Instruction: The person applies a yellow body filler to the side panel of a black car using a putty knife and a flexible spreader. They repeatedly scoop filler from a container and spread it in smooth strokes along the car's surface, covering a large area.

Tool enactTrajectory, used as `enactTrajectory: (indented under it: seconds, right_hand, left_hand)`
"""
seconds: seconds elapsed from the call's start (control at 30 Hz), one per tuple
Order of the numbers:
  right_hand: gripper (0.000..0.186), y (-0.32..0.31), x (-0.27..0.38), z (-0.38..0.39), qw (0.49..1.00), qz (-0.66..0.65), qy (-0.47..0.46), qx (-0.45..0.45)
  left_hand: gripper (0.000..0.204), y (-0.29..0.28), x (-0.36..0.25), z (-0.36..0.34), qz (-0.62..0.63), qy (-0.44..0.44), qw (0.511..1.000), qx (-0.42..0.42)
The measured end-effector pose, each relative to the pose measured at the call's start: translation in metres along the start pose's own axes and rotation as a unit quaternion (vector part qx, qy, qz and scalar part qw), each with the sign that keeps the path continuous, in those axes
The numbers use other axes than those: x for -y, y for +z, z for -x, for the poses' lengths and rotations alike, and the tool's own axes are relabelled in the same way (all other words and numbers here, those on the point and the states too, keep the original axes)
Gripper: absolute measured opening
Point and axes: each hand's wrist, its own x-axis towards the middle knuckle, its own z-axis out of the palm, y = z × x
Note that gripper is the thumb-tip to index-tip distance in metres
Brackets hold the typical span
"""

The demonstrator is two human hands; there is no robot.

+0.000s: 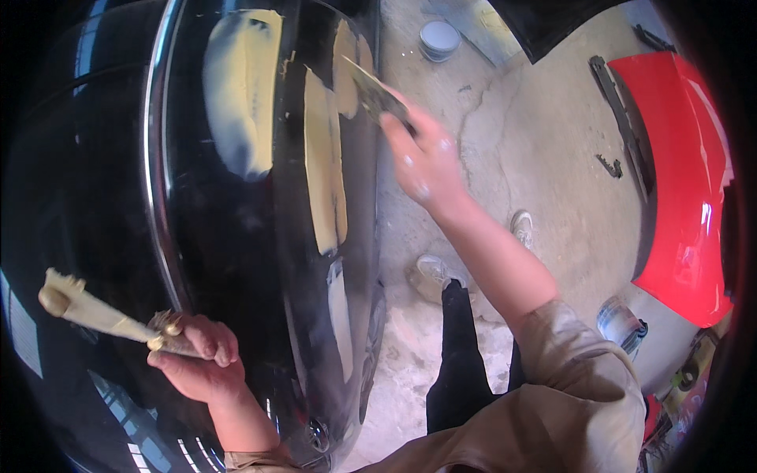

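Observation:
Beige filler lies in patches on a black car body (229,252): a wide patch (264,87), a long strip (322,165), a smaller upper patch (345,71) and a thin pale strip (339,315). My right hand (430,162) grips a dark scraper (386,102), its tip reaching over the upper patch; whether the edge touches cannot be made out. My left hand (201,359) is closed around the near end of a putty knife (106,315), held above the black bodywork. Filler coats its blade, with a lump at the far end and more near my fingers.
A silver trim strip (150,134) runs along the car. On the concrete floor to the right stand a round white bucket (439,39) and a clear container (620,323). A glossy red car panel (678,173) lies beside a long black plastic strip (621,118).

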Motion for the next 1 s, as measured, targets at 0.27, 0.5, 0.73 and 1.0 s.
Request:
enactTrajectory:
  seconds: [0.27, 0.5, 0.73, 1.0]
  right_hand:
    - [0.041, 0.045, -0.027, -0.038, 0.995, 0.070, -0.077, 0.005]
    - [0.058, 0.051, -0.033, -0.022, 0.981, 0.121, -0.148, 0.027]
    - [0.066, 0.051, -0.037, 0.008, 0.971, 0.127, -0.197, 0.042]
    - [0.069, 0.053, -0.049, 0.049, 0.952, 0.134, -0.269, 0.063]
  left_hand:
    - [0.048, 0.000, 0.000, -0.008, 0.003, 0.017, 0.995, 0.097]
    - [0.051, -0.002, -0.001, -0.011, -0.008, 0.010, 0.994, 0.112]
    - [0.051, 0.004, 0.000, -0.014, 0.006, -0.013, 0.992, 0.126]
    - [0.050, 0.004, 0.000, -0.010, -0.039, -0.001, 0.992, 0.117]
